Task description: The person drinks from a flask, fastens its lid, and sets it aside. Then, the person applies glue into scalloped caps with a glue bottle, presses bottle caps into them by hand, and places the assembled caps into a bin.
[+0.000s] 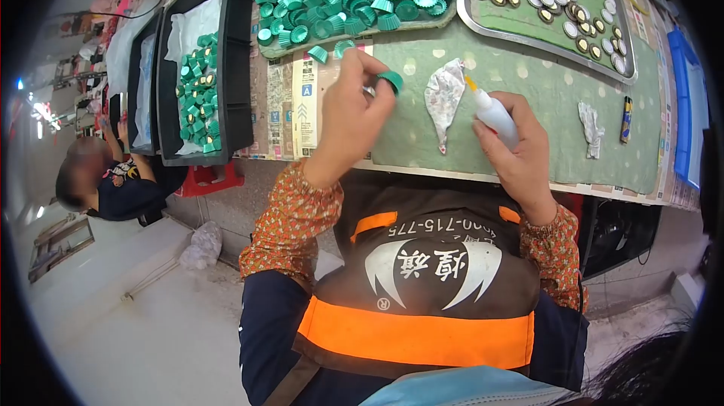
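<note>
Between the thumb and fingers of my left hand (354,108) is a small green fluted cup (391,80), held above the green cloth. My right hand (516,142) is wrapped round a white squeeze bottle (495,121) with an orange nozzle tip pointing up and left. A crumpled, stained white cloth (445,96) lies between the two hands. Beyond my left hand, two loose green cups (318,53) sit at the edge of a tray (354,41) heaped with more green cups.
At the upper right, a metal tray (543,55) holds round white and gold pieces. A lighter (626,119) and crumpled tissue (590,130) lie at right, near a blue frame (682,104). Black crates (240,66) with green pieces stand left. Another person (124,187) is at far left.
</note>
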`<action>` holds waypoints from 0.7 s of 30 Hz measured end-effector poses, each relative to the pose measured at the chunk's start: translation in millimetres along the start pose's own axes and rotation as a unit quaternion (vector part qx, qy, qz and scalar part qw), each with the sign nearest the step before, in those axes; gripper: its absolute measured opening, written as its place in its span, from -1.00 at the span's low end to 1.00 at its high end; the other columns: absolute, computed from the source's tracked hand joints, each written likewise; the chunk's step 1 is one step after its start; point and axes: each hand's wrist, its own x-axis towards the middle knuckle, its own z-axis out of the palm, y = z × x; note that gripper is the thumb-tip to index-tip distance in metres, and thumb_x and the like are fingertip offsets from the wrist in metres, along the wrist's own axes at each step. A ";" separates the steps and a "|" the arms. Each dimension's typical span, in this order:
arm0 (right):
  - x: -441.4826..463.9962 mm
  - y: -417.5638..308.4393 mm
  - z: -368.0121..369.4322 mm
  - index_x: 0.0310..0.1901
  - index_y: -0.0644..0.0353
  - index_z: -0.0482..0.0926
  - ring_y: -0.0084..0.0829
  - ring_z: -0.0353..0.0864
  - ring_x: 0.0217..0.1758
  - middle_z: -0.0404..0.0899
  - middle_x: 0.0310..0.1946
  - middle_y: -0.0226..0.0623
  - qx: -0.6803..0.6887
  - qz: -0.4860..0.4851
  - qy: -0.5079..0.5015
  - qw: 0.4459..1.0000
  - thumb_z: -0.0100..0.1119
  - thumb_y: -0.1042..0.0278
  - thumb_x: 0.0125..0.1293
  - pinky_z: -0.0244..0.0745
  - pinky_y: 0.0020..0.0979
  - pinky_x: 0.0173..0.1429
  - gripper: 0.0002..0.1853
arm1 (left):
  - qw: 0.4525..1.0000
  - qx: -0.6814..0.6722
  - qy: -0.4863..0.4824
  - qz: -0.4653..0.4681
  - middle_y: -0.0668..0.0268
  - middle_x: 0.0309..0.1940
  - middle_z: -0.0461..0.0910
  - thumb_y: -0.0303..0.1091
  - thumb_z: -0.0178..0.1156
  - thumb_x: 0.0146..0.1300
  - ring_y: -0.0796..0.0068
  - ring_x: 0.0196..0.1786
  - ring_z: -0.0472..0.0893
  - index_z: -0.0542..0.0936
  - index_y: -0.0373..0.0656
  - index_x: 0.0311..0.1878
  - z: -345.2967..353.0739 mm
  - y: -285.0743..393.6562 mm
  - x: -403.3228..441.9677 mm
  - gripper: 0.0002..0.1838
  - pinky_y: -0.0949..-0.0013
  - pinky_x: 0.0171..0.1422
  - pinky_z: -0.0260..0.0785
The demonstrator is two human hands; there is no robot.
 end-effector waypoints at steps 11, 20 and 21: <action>-7.5 -2.1 28.2 0.00 0.20 0.51 -0.59 0.52 -0.15 0.57 -0.20 -0.38 0.148 0.021 -0.004 0.989 0.41 0.42 0.28 0.50 -0.46 -0.05 -0.67 | 0.941 -0.263 -0.156 -0.146 0.22 -0.21 0.64 -0.42 0.15 0.53 0.56 -0.29 0.67 0.31 -0.17 0.10 31.2 22.3 -49.2 -0.76 0.48 -0.27 0.53; -10.3 -9.2 16.6 0.02 0.21 0.52 -0.08 0.68 -0.16 0.61 -0.18 -0.12 -0.045 -0.115 -0.045 0.991 0.32 0.63 0.11 0.59 -0.24 -0.06 -0.60 | 0.774 -0.461 -0.307 -0.306 0.15 -0.11 0.63 -0.11 0.19 0.55 0.41 -0.22 0.74 0.33 -0.07 0.19 25.1 5.4 -51.4 -0.63 0.41 -0.17 0.69; -10.4 -9.9 16.2 0.02 0.22 0.53 -0.16 0.69 -0.15 0.61 -0.16 -0.16 -0.073 -0.150 -0.048 0.985 0.31 0.67 0.11 0.59 -0.27 -0.06 -0.59 | 0.758 -0.475 -0.320 -0.312 0.14 -0.10 0.62 -0.10 0.21 0.54 0.39 -0.21 0.75 0.34 -0.06 0.20 25.5 3.7 -51.8 -0.62 0.39 -0.16 0.70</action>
